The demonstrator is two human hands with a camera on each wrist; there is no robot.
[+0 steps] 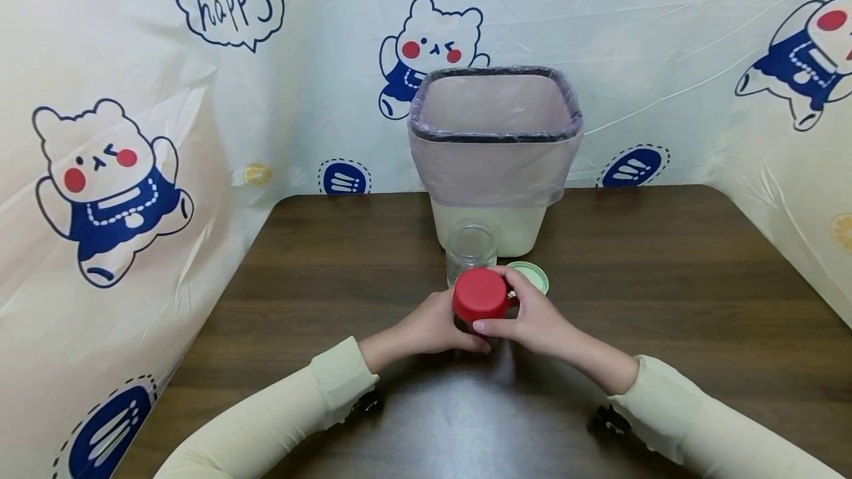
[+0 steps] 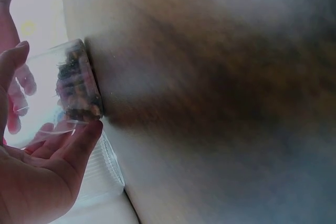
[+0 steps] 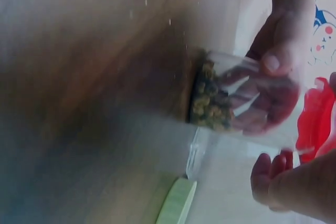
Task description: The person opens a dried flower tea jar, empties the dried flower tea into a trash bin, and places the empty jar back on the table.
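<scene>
A clear jar (image 3: 236, 95) stands upright on the table, with dark brown dried pieces (image 2: 79, 87) in its bottom. Its red lid (image 1: 480, 293) is at the top, seen from above in the head view. My left hand (image 1: 429, 324) grips the side of the jar, fingers curled round the clear wall. With thumb and fingers on opposite sides of the rim, my right hand (image 1: 532, 320) holds the red lid. Just behind is a second clear jar (image 1: 471, 244), without a lid. A pale green lid (image 1: 532, 276) lies to its right, partly hidden by my right hand.
A pale bin (image 1: 492, 168) lined with a purplish bag stands at the back of the brown wooden table (image 1: 319, 279), behind the second jar. Printed cloth (image 1: 319, 80) with cartoon bears hangs around the table's back and sides.
</scene>
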